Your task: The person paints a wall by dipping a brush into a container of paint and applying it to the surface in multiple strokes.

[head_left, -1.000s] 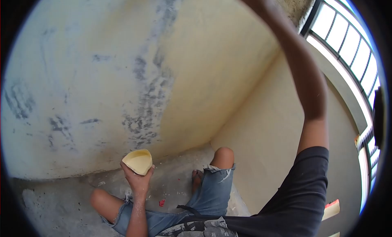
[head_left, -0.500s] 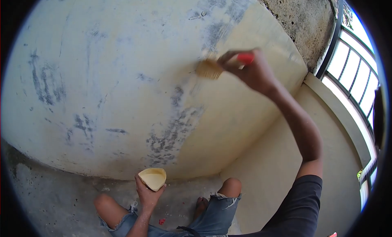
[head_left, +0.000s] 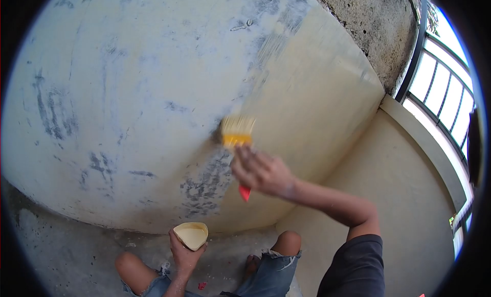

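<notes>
My right hand (head_left: 263, 172) is closed round the red handle of a wide paintbrush (head_left: 238, 131). The brush's pale bristles point up and lie against the wall (head_left: 169, 138), at the border between cream paint on the right and worn whitish surface with dark patches on the left. Low in front of me, my left hand (head_left: 185, 256) grips a small cream-coloured container (head_left: 191, 235) with a rounded triangular mouth. Pale paint shows inside it.
A plain side wall (head_left: 378, 195) meets the painted wall at a corner on the right. Beyond it stands a metal railing (head_left: 444, 87). Rough concrete (head_left: 371, 28) edges the top. A small red scrap (head_left: 202, 286) lies on the grey floor (head_left: 61, 246) near my knees.
My right hand has brought the brush down and left along the wall, and its bristles now point up. Fresh cream paint covers some dark patches. The left hand still holds the container.
</notes>
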{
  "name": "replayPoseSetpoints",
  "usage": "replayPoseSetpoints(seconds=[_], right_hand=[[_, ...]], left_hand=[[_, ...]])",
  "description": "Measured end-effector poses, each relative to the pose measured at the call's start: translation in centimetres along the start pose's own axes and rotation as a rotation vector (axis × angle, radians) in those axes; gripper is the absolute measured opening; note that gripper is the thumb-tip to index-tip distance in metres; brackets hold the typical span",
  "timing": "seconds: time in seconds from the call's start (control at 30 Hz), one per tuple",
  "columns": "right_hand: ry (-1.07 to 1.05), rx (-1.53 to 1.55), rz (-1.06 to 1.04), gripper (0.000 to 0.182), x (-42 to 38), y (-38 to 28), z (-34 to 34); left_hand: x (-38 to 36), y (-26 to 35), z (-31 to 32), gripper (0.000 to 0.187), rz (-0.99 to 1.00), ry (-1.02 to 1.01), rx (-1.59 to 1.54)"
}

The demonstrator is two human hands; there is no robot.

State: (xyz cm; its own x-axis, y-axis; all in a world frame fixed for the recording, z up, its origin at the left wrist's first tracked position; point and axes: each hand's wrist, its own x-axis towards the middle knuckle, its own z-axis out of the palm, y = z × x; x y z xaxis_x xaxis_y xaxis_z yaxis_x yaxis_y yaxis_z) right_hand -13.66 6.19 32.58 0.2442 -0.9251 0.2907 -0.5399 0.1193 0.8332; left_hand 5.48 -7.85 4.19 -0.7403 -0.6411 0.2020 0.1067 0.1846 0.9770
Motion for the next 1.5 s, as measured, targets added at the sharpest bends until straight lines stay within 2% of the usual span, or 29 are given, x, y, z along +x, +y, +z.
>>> replayPoseSetpoints(seconds=[0.03, 0.1, 0.13, 0.2, 0.27, 0.43, 0.5, 0.57, 0.6, 0.63, 0.7, 0.77, 0.87, 0.9, 0.93, 1.0, 1.07, 1.1, 1.2, 1.27, 1.4, 1.43, 1.5], right_hand=[[-0.107, 0.218, -0.031, 0.027, -1.5, -3.2, 0.5], [-0.237, 0.567, 0.056, 0.029, -2.7, -6.1, 1.4], [-0.231, 0.553, 0.060, 0.029, -2.5, -4.7, 1.3], [-0.436, 0.815, 0.486, 0.018, -1.8, 0.6, 0.0], [-0.322, 0.838, 0.752, 0.010, 0.6, 6.6, -3.9], [0.256, 0.424, 0.639, 0.010, 3.5, 19.8, -11.2], [0.436, 0.120, 0.560, 0.012, 5.0, 24.8, -13.6], [0.477, 0.004, 0.558, 0.013, 6.1, 27.1, -14.9], [0.481, -0.044, 0.568, 0.012, 6.4, 26.6, -14.4], [0.447, -0.074, 0.487, 0.010, 6.3, 25.7, -12.8], [0.251, -0.220, 0.234, 0.012, 5.4, 20.3, -9.2], [0.036, -0.188, 0.183, 0.014, 3.4, 12.6, -5.6], [-0.113, 0.183, 0.030, 0.016, 0.2, 2.2, -3.1], [-0.159, 0.337, -0.019, 0.017, -0.6, 0.4, -2.4], [-0.154, 0.338, -0.019, 0.017, -0.6, 0.6, -2.0], [-0.433, 0.746, 0.189, 0.015, -0.2, 2.0, -1.6], [-0.317, 0.773, 0.438, 0.013, 2.0, 6.9, -3.1], [-0.195, 0.774, 0.484, 0.011, 3.4, 9.1, -4.4], [-0.050, 0.621, 0.523, 0.010, 6.5, 15.0, -8.9], [0.146, 0.475, 0.475, 0.010, 8.4, 18.3, -11.3], [0.465, -0.019, 0.370, 0.013, 9.8, 25.9, -13.9], [0.443, -0.045, 0.498, 0.012, 10.0, 26.3, -14.1], [0.512, -0.200, 0.338, 0.012, 10.2, 25.5, -13.0]], left_hand=[[0.1, 0.0, 0.1, 0.092, -0.015, -0.007, 0.018], [0.1, -0.4, 0.3, 0.092, -0.008, -0.003, -0.002], [0.1, -0.6, 0.2, 0.092, -0.025, -0.003, -0.010], [0.1, -0.7, 0.1, 0.092, -0.022, -0.001, -0.008], [0.1, -0.8, 0.2, 0.092, -0.027, 0.001, -0.013], [0.6, -1.5, 0.9, 0.090, -0.042, 0.014, -0.081], [0.7, -1.9, 1.1, 0.090, -0.028, 0.003, -0.072], [0.8, -1.9, 1.1, 0.090, -0.013, -0.006, -0.061], [0.8, -1.6, 1.1, 0.090, -0.018, -0.013, -0.100], [0.7, -1.4, 1.2, 0.091, -0.026, -0.020, -0.142], [0.6, -1.6, 1.2, 0.090, -0.038, -0.018, -0.131], [0.5, -1.5, 1.0, 0.090, -0.053, -0.010, -0.114], [0.2, -1.3, 0.5, 0.090, -0.019, -0.007, -0.116], [0.1, -1.5, 0.4, 0.090, -0.024, 0.000, -0.107], [0.2, -1.6, 0.5, 0.091, -0.027, 0.007, -0.099], [0.1, -2.2, 0.5, 0.091, -0.012, 0.013, -0.095], [0.3, -2.2, 0.4, 0.092, -0.002, 0.021, -0.099], [0.5, -1.9, 0.2, 0.092, -0.003, 0.003, -0.113], [0.7, -1.5, 0.3, 0.092, -0.012, -0.012, -0.126], [1.0, -1.2, 0.4, 0.091, -0.014, -0.011, -0.118], [0.8, -1.2, 0.5, 0.089, 0.014, -0.003, -0.058], [0.7, -1.2, 0.6, 0.089, 0.017, -0.005, -0.047], [0.7, -1.3, 0.6, 0.089, 0.006, -0.013, -0.081]])
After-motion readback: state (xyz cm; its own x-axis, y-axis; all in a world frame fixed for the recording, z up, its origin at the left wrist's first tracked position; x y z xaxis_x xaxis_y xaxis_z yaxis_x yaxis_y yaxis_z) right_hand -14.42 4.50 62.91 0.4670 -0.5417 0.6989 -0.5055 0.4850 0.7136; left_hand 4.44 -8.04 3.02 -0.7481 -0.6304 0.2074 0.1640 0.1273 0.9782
